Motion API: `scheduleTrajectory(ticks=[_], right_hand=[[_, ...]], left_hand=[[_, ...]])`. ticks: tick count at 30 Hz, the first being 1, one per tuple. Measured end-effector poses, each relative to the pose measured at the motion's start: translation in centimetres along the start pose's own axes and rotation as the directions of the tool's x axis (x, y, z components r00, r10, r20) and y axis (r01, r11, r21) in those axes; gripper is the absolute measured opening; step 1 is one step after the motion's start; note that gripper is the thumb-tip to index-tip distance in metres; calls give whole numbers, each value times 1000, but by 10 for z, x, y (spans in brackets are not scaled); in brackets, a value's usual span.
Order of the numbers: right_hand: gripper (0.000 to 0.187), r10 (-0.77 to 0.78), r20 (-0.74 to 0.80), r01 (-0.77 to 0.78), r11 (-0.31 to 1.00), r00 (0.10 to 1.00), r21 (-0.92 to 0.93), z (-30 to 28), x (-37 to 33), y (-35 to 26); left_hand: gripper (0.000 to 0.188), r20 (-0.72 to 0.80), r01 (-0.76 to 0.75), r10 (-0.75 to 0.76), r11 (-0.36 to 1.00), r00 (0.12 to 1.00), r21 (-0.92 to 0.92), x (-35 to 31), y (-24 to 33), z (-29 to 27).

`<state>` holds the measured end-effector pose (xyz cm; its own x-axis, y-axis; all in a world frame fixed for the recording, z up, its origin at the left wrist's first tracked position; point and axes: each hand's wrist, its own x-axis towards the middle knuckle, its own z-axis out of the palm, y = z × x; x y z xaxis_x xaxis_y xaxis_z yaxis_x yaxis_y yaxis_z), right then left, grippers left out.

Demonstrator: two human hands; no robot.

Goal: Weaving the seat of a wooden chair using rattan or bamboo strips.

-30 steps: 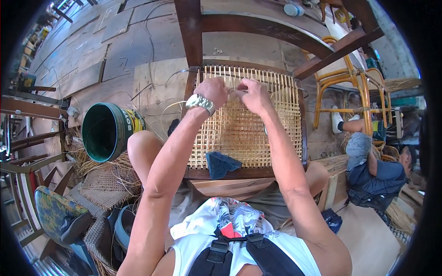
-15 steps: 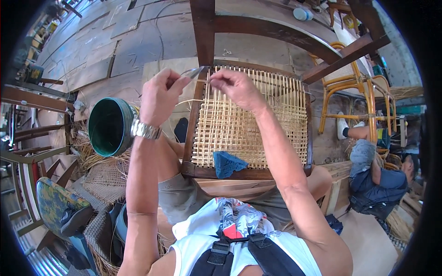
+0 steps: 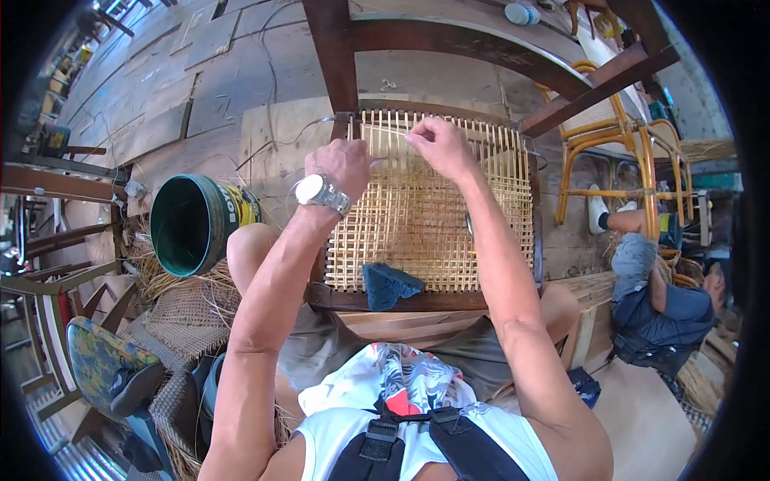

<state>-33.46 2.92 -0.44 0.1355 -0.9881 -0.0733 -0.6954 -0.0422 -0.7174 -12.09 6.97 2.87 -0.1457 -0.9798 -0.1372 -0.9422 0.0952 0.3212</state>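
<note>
Strand [image 3: 388, 129]: we judged it light, springy, best pinched near its end.
Right hand [image 3: 441, 151]: pinched the strand.
Left hand [image 3: 338, 165]: back-on; grip we couldn't tell.

The floor [image 3: 156, 116] is laid with worn, greyish wooden boards of uneven sizes, and a bluish light lies across its far left part. On the right stands a rattan chair [image 3: 648, 176] with curved, honey-coloured poles. Wooden frames [image 3: 56, 282] crowd the left side, near a padded seat [image 3: 100, 361] in a camouflage pattern.
</note>
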Motion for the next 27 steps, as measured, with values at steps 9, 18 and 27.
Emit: scheduleTrajectory(ticks=[9,18,27], right_hand=[[26,86,46,-86,996,995,-6,23,20,-11],[24,94,73,-95,995,993,13,22,31,-6],[27,103,-42,-104,995,994,-7,17,22,-10]], left_hand=[[29,38,103,-99,989,994,-109,2,-2,19],[31,8,197,-212,897,977,-396,-13,-21,31],[27,-21,25,-24,999,999,22,3,8,10]])
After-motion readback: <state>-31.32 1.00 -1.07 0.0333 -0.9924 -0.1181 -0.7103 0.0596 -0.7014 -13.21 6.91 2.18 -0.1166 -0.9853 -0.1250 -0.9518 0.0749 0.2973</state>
